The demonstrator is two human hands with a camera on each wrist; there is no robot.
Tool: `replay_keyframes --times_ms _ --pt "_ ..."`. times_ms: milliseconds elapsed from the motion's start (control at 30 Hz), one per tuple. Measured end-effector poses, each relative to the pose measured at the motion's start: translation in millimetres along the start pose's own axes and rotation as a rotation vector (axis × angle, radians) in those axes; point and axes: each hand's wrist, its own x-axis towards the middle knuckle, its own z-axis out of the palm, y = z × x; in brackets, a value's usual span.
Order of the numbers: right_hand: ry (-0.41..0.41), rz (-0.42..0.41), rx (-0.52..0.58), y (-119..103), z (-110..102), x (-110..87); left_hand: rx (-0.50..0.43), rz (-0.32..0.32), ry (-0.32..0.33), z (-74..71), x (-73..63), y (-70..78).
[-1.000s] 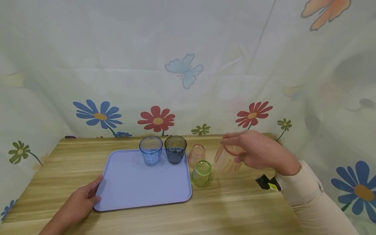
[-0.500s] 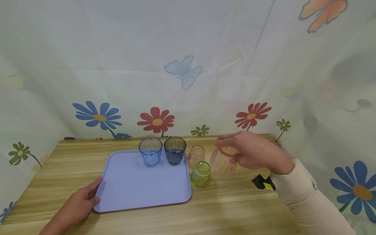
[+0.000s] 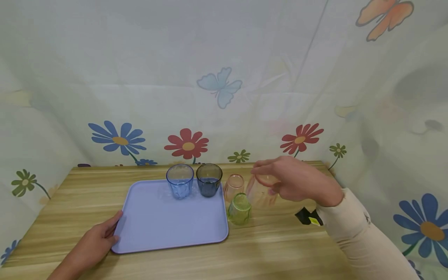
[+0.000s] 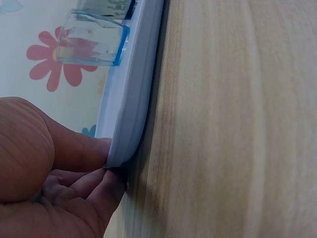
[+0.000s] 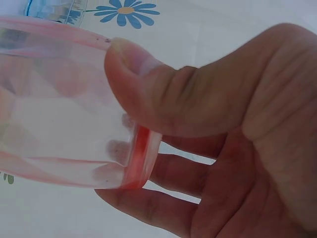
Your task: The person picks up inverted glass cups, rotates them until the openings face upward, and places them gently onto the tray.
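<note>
My left hand point(image 3: 94, 241) pinches the left rim of a lavender tray point(image 3: 150, 237), thumb on top and fingers underneath, as the left wrist view shows. With my right hand point(image 3: 297, 179) I grip a clear pink glass point(image 5: 54, 114) by its thick base, thumb on one side and fingers on the other; its mouth points down. In the head view this glass sits just right of an upside-down green glass point(image 3: 240, 210) and a smaller pink glass point(image 3: 233, 188), also upside down. A blue glass point(image 3: 180, 182) and a dark grey glass point(image 3: 209, 181) stand mouth up at the tray's back.
The tray lies on a wood-grain table point(image 3: 196, 264). A cloth backdrop point(image 3: 147, 77) printed with flowers and butterflies hangs behind the table and along both sides. Both inverted glasses stand close to the tray's right edge.
My right hand has moved left with the pink glass, bringing it close to the green and small pink glasses. My left hand keeps its hold on the tray, which stays in place.
</note>
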Motion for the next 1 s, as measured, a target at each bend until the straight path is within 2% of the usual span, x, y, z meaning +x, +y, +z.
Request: replay_keyframes --times_ms 367,1000 --pt "-0.011 0.018 0.002 -5 0 7.9 -0.009 0.0 -0.003 1.1 1.6 -1.0" --pt "0.006 -0.029 0.024 -10 -1 21.6 -0.006 -0.005 -0.01 -1.0 1.5 -0.6"
